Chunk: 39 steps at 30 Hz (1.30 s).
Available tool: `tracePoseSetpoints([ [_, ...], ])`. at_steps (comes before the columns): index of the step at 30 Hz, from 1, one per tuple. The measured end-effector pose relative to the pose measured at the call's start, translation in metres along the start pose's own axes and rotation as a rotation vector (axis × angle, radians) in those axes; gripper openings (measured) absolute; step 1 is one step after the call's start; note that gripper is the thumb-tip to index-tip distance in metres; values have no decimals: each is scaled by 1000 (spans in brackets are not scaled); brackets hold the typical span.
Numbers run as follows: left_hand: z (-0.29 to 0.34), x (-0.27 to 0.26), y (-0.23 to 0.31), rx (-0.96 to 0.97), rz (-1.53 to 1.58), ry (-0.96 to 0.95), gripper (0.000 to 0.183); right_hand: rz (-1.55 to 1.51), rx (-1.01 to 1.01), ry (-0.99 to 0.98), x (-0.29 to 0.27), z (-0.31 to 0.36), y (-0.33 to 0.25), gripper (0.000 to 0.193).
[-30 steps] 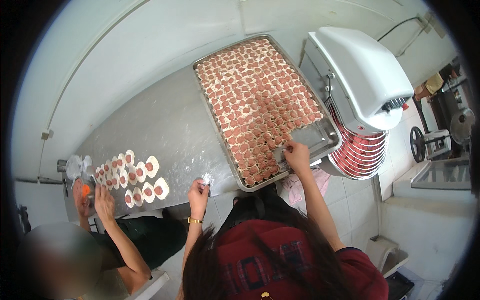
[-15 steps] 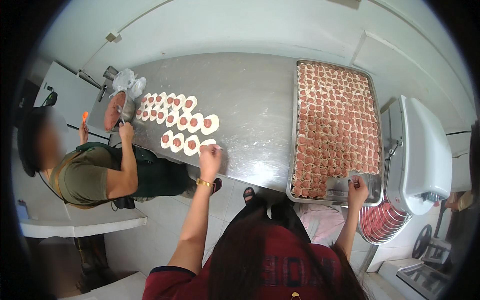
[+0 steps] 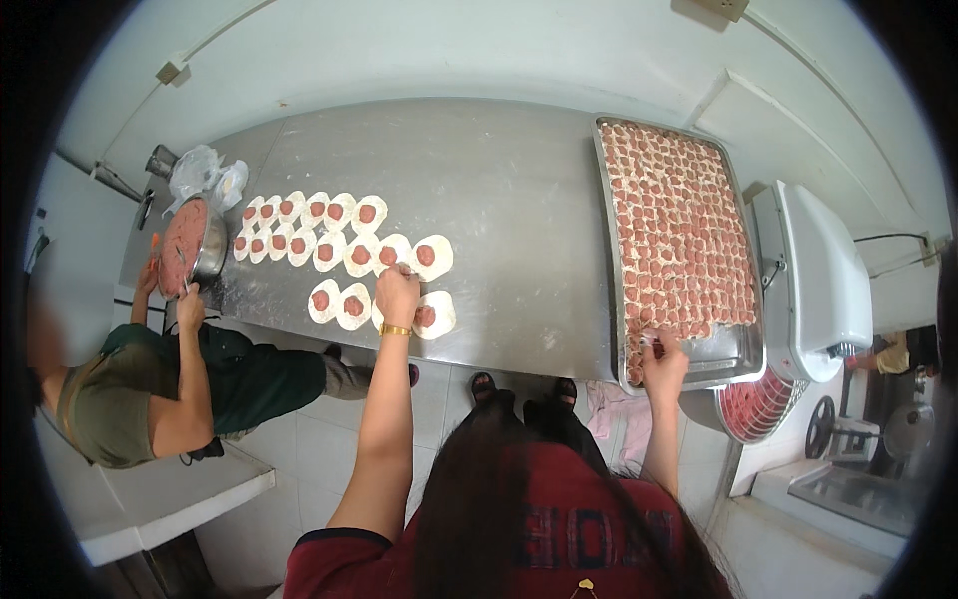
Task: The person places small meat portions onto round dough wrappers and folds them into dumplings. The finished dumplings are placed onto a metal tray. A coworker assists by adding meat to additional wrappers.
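My left hand (image 3: pixel 397 294) is over the front row of round dough wrappers, its fingers closed in a pinch; what they hold, if anything, is hidden. Beneath it a wrapper is partly covered, and to its right lies a wrapper (image 3: pixel 436 319) topped with pink minced meat. More topped wrappers (image 3: pixel 427 257) lie in rows behind and to the left. At the front left of a large metal tray (image 3: pixel 693 378), my right hand (image 3: pixel 663 361) pinches a small dumpling, mostly hidden by the fingers. Tightly packed open-topped dumplings (image 3: pixel 679 230) fill most of the tray.
Both groups rest on a steel table (image 3: pixel 499 200) dusted with flour. At left, a co-worker's hand (image 3: pixel 190 309) holds a utensil by a steel bowl (image 3: pixel 212 245) of minced meat, near a plastic bag (image 3: pixel 195 175). A white mixer (image 3: pixel 808 280) stands right of the tray.
My right hand has moved left along the tray's front. My left hand has shifted left off the front row's rightmost wrapper. The co-worker's orange utensil is now nearer the bowl.
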<state>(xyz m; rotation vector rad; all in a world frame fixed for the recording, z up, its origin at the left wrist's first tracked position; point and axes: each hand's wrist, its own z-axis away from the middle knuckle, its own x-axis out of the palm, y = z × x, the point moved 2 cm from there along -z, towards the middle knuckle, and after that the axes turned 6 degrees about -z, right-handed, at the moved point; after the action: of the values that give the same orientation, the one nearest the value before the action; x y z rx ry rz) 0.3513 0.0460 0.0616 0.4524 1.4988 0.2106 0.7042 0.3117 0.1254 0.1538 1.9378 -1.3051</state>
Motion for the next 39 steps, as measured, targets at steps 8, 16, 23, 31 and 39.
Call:
tracePoseSetpoints([
  [8,-2,-6,6,90,-137,17,12,-75,27,-89,31,25,-31,25],
  [16,-12,-11,16,51,-19,-30,21,-38,-39,-77,21,22,-35,21],
  [23,-21,22,9,-336,1302,-318,23,-85,-104,-180,22,22,-18,22],
  [31,24,13,68,-191,1631,-779,37,-604,116,-438,69,4,-32,20],
  [39,123,34,126,-190,1721,-827,33,-1325,634,-500,121,-3,-36,19],
])
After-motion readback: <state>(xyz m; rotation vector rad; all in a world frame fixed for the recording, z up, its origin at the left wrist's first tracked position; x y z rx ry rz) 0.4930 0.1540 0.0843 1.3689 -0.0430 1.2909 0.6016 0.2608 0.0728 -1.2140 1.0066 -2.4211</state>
